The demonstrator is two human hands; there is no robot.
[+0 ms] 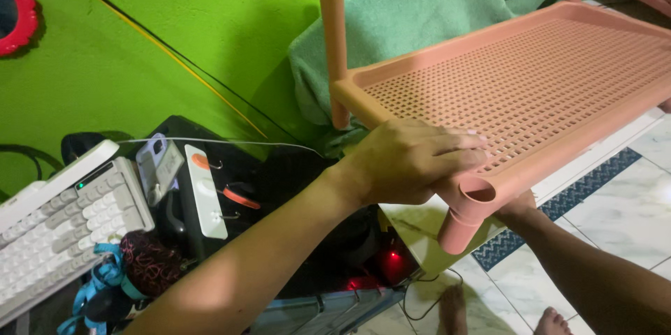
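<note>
A salmon-pink plastic rack shelf point(531, 76) with a perforated surface tilts across the upper right. My left hand point(412, 160) lies flat on its near corner, fingers spread over the holes beside the open corner socket point(479, 192). My right hand point(521, 206) reaches under that same edge and is mostly hidden by the shelf; only its wrist and forearm show. A pink tube leg point(333, 34) stands upright at the shelf's far left corner, and a short leg stub point(458, 230) hangs below the near socket.
A green towel point(419, 6) drapes behind the rack against the green wall. At the left sit a white keyboard point(63, 216), a white power strip point(206, 192), cables and a black bag. A red light point(391, 258) glows below. My bare feet point(552, 321) stand on marble tiles.
</note>
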